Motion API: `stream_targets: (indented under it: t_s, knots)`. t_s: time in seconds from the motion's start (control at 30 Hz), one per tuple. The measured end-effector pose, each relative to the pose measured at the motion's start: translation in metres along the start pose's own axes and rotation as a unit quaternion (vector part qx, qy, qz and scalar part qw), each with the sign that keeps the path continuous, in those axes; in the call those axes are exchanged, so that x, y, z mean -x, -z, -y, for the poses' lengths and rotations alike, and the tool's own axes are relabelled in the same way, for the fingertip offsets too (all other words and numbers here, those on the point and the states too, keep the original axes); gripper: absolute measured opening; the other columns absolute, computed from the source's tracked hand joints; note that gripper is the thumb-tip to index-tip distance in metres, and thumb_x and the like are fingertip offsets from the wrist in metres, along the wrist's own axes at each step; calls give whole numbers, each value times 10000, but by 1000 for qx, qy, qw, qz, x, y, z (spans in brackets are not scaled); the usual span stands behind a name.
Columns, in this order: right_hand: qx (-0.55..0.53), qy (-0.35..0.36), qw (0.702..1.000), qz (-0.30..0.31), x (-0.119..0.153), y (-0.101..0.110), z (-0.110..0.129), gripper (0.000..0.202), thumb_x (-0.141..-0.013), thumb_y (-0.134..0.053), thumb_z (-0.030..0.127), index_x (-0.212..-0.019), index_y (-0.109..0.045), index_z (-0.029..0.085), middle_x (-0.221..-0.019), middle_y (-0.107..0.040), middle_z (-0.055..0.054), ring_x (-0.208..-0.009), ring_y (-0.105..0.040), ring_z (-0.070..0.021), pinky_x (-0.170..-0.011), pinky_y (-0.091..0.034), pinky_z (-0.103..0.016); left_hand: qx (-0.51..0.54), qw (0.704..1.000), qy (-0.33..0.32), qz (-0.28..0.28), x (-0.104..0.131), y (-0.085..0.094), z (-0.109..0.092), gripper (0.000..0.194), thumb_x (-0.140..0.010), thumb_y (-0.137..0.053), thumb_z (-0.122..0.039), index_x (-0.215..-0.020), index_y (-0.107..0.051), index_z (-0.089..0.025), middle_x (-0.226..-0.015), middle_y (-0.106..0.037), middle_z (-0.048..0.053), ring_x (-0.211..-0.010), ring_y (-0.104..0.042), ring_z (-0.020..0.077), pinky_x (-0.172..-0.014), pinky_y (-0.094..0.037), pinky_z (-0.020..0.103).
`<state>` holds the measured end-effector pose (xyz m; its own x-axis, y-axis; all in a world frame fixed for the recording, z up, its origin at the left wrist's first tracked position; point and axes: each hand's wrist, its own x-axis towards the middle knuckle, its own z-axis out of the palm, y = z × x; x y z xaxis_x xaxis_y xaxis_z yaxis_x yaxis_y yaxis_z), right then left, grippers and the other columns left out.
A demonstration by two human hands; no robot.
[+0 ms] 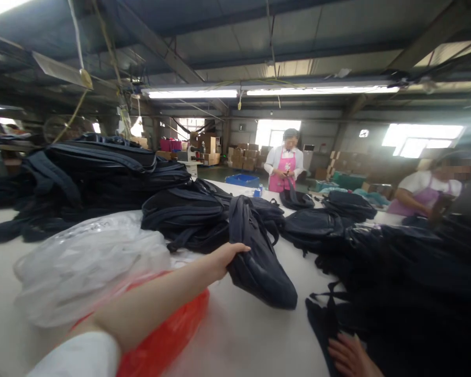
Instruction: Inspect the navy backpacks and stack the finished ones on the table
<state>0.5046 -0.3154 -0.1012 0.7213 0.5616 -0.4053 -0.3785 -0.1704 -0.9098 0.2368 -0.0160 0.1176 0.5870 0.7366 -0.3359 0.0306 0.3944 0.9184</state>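
My left hand (230,256) reaches across the table, its fingers and thumb closed on the side of a dark navy backpack (259,267). That backpack is tilted, its lower end toward me. At the lower right, my right hand (351,356) lies with fingers stretched out against dark bag fabric (320,324); part of it is cut off by the frame edge. Beneath my left forearm are a red plastic bag (172,330) and a heap of clear plastic bags (98,267).
Dark backpacks pile high at the left (102,167), and a dark heap (419,283) fills the right. Across the white table (235,340) stands a co-worker in a pink apron (284,170); another co-worker (424,191) works at the right. A blue crate (242,180) sits behind.
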Motion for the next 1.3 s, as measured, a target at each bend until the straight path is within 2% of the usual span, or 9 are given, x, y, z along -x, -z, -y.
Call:
stream_targets:
  t_s: [0.13, 0.23, 0.3, 0.5, 0.73, 0.9, 1.07, 1.2, 1.3]
  knots:
    - [-114, -20, 993, 28, 32, -7, 20, 786, -855, -421, 675, -1373, -375, 86, -1295, -558, -215, -1158, -585, -262, -980, -482, -368, -24, 993, 27, 114, 71, 56, 14, 423, -562, -778, -254, -952, -693, -115, -843, -757, 87, -796, -718, 246, -808, -572, 339]
    - [-146, -22, 988, 48, 47, -13, 37, 727, -901, -396, 624, -1372, -385, 71, -1277, -567, -225, -1151, -590, -251, -992, -463, -368, -34, 981, 31, 186, 110, 89, 28, 513, -535, -788, -262, -1022, -685, -135, -963, -753, 93, -915, -704, 288, -895, -546, 403]
    - [-143, -11, 989, 39, 54, -17, 42, 650, -916, -412, 579, -1322, -465, 74, -1235, -598, -217, -1127, -603, -256, -979, -468, -383, -53, 973, 11, 223, 131, 98, 37, 564, -561, -790, -268, -1101, -663, -167, -1068, -732, 80, -1006, -676, 308, -934, -526, 443]
    - [-164, 51, 985, -6, 73, -26, 36, 429, -928, -467, 464, -1267, -563, 219, -1249, -629, -54, -1146, -585, -188, -987, -457, -300, -163, 959, -57, 225, 165, 89, 48, 474, -624, -801, -355, -1031, -684, -142, -1033, -739, 76, -953, -689, 289, -886, -547, 409]
    - [-131, 26, 991, 14, 105, -15, 43, 509, -927, -400, 547, -1109, -645, 140, -1026, -704, -120, -837, -679, -202, -777, -532, -315, -297, 915, -227, 153, 188, 62, 36, 339, -649, -767, -349, -921, -698, -158, -910, -745, 22, -874, -689, 254, -778, -568, 329]
    - [-107, -1, 993, 40, 121, -20, 41, 436, -856, -582, 491, -1137, -633, 162, -1066, -700, -111, -936, -676, -233, -776, -553, -328, -344, 870, -314, 164, 209, 46, 29, 391, -669, -746, -302, -1038, -684, -187, -975, -734, 1, -890, -677, 233, -806, -549, 299]
    - [-125, 65, 989, -43, 148, -20, 59, 525, -713, -768, 361, -1161, -613, 136, -1099, -692, -125, -1011, -658, -280, -860, -561, -385, -362, 855, -339, 149, 190, 60, 30, 420, -703, -736, -385, -1072, -665, -198, -996, -726, 19, -907, -669, 239, -821, -536, 311]
    - [-126, 158, 970, -136, 196, -8, 101, 511, -625, -815, 380, -1043, -665, 128, -987, -718, -118, -888, -683, -282, -755, -588, -382, -396, 847, -347, 79, 132, 82, 29, 473, -707, -705, -514, -1059, -660, -202, -1020, -716, 49, -941, -656, 273, -843, -522, 357]
    - [-92, 256, 945, -183, 234, -8, 127, 500, -542, -843, 411, -920, -689, 122, -802, -713, -87, -705, -664, -244, -629, -560, -349, -438, 834, -323, 89, 83, 86, 37, 534, -721, -656, -557, -1105, -629, -186, -1078, -699, 75, -984, -645, 290, -899, -501, 406]
